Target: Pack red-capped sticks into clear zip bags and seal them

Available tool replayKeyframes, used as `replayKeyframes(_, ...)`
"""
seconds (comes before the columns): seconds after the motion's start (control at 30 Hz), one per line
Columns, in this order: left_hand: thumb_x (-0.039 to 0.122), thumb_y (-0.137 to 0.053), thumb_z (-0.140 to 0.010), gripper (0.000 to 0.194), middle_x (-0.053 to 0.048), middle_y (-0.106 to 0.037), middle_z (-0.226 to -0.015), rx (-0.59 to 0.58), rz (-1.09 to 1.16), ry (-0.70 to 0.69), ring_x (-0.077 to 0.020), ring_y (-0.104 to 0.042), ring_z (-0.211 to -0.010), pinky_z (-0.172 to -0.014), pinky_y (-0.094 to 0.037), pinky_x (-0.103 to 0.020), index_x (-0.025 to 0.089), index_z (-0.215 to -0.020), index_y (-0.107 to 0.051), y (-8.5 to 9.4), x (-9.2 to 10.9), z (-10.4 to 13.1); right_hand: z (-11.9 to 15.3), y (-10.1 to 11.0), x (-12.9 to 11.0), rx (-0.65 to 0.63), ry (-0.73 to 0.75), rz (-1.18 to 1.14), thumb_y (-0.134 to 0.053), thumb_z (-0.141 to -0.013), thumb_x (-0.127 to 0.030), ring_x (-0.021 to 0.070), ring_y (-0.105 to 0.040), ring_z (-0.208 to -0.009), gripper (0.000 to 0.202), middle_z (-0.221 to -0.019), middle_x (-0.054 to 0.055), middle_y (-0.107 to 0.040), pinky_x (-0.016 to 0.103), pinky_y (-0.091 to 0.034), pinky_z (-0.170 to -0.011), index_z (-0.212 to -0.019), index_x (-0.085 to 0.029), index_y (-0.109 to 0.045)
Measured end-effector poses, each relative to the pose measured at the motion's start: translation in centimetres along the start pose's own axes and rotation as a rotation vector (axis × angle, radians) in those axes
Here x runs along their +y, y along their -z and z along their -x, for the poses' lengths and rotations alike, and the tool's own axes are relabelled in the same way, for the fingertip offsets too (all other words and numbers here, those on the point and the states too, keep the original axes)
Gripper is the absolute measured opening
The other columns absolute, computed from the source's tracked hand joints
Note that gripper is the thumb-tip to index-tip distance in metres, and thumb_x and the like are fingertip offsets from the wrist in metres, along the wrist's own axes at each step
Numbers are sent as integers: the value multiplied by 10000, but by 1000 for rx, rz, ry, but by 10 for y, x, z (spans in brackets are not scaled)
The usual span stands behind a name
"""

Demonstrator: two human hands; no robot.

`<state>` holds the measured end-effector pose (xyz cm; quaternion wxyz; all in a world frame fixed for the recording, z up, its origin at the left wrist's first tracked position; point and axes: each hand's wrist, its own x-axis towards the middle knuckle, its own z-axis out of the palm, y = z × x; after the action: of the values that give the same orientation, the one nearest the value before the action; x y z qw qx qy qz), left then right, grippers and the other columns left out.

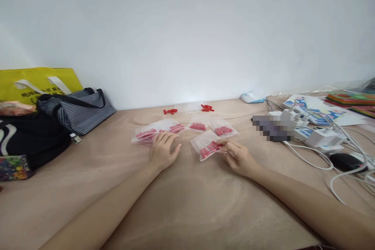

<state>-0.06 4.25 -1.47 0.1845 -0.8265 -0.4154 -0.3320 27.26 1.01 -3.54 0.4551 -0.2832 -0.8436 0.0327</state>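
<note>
Right hand (238, 159): thumb and fingers, drawn narrow, pinch the right edge of our nearest clear bag (200, 140).
Nearest clear bag: at that hand's ten o'clock, red pieces (204, 152) inside.
Left hand (162, 152): fingers extended, thumb wide; we rest it over overlapping bags (159, 125).
Further bags (198, 122): two, filled, at the nearest clear bag's twelve and one o'clock.
Loose red pieces (172, 111): two groups before the wall (187, 31), at eleven and twelve.
Striped tote (79, 113): we log ten o'clock, beside a yellow bag (38, 74).
Cables (310, 147): three o'clock, among white chargers (325, 138).
</note>
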Motion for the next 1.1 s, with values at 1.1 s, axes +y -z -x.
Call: replayKeyframes(1.1,188,-466,-790,359,-118,-532,-1144,-307,27,179,-261,-520,-1007,-805,-450,-379,141,-1146,-461,-77,35,-61,-55,20,105,-218,-1140,323,-682,-580,-359,271,-577,-868,524,-939,164,-609,307,-432,-651,-1011,-94,-545)
